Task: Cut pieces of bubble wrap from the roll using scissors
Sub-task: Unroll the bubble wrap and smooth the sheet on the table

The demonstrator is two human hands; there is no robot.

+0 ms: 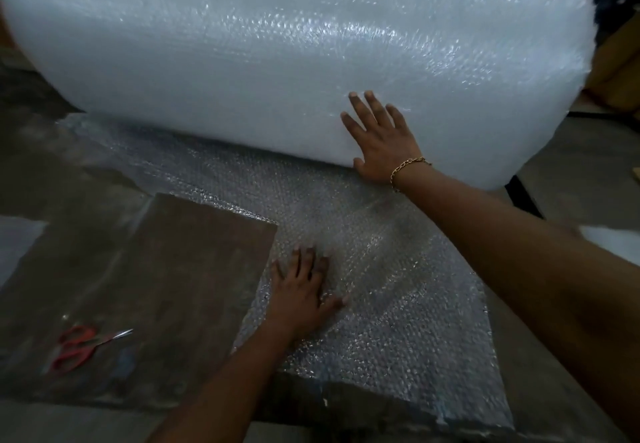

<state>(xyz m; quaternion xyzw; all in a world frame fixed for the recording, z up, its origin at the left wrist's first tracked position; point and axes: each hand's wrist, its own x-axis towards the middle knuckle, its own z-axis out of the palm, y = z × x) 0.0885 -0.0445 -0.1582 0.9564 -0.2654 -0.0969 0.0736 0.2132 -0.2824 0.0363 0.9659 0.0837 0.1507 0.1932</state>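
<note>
Lying at the far left, your scissors (88,345) rest on the bare dark tabletop (156,269). The red handles are nearest you and the blades point right. Neither hand touches them. They sit well apart from the plastic, and they are blurred, so you cannot read the blade gap.

Next right: your left hand (301,290) is pressed flat, palm down, on the unrolled sheet of bubble wrap (398,304). Its fingers are straight and slightly spread and the thumb is out to the right. It grips nothing. The hand sits just inside the sheet's left edge.

The sheet runs from the near edge of the tabletop back to the foot of the roll (259,61). A squared notch in its left side leaves the wood showing there.

The roll lies on its side across the back of the tabletop. It is white, bulky and wider than the sheet.

Right of centre: your right hand (381,137) is laid open against the roll's near face, low down, with fingers fanned upward and the palm in contact. It holds nothing. A gold chain bracelet (408,169) circles that wrist.
</note>
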